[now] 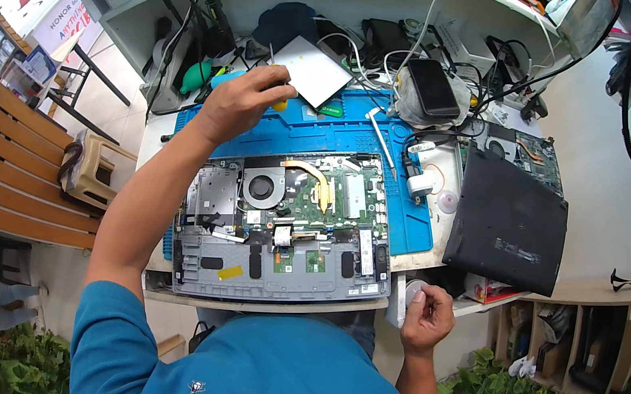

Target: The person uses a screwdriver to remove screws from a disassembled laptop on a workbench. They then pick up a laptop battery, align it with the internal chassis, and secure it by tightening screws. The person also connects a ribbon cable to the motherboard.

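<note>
Laptop (287, 221) lies opened, bottom cover off, on the blue mat (417, 228) at the bench's near edge (fan, heat pipe and boards exposed). Left hand (241, 102) reaches to the mat's far edge, fingers curled onto a small yellow object (280, 104). Right hand (428, 318), off the bench's near right corner, grips a white object (400, 299). Black cover (509, 219) rests at the right edge.
</note>
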Demonstrator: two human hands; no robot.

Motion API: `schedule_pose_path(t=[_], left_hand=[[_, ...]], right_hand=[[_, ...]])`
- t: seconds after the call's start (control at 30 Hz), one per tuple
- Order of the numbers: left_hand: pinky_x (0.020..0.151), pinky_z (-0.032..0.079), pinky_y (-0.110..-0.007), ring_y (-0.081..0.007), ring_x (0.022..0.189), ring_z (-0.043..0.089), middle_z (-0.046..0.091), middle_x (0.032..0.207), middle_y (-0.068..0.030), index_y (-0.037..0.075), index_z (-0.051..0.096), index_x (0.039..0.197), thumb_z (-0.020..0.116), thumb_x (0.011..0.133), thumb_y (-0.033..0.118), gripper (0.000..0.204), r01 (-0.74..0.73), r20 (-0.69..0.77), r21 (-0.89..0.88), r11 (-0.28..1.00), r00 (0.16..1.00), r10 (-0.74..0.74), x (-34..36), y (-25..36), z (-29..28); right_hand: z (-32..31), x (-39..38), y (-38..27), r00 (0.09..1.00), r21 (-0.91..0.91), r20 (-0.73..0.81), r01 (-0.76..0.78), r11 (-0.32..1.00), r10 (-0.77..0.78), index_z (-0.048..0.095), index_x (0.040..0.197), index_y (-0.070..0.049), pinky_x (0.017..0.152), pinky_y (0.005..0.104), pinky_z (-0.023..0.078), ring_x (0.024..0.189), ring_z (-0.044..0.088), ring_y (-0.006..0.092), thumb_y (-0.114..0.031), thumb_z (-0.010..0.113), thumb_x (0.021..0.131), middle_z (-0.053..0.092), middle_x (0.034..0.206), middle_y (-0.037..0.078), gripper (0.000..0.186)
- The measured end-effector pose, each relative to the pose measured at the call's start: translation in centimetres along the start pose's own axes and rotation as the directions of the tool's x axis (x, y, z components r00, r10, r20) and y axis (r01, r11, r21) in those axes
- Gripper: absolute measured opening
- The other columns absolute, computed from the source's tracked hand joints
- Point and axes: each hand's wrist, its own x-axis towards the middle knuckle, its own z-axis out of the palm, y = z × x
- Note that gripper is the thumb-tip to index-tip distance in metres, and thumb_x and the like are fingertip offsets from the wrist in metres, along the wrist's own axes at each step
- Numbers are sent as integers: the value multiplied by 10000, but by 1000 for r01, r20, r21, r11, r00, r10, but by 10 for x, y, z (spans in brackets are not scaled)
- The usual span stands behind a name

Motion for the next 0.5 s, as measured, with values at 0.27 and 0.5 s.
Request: schedule_pose_path(t=[0.27, 0.5], left_hand=[[870, 670, -416, -288, 1202, 745, 705, 1282, -48, 161, 735, 1221, 690, 927, -18, 347, 74, 159, 121, 990, 983, -93, -9, -34, 9], [946, 632, -426, -293, 1216, 728, 705, 1299, -47, 131, 750, 1201, 652, 943, -8, 309, 172, 271, 126, 977, 942, -200, -13, -57, 16]], right_hand=[[1, 3, -4, 1000, -32, 10, -1, 999, 1, 717, 1060, -22, 526, 247, 364, 578, 477, 73, 8, 735, 961, 675, 824, 36, 105], [1, 1, -2, 999, -54, 10, -34, 998, 35, 729, 1048, -23, 524, 255, 352, 584, 474, 76, -6, 732, 973, 665, 818, 22, 77]])
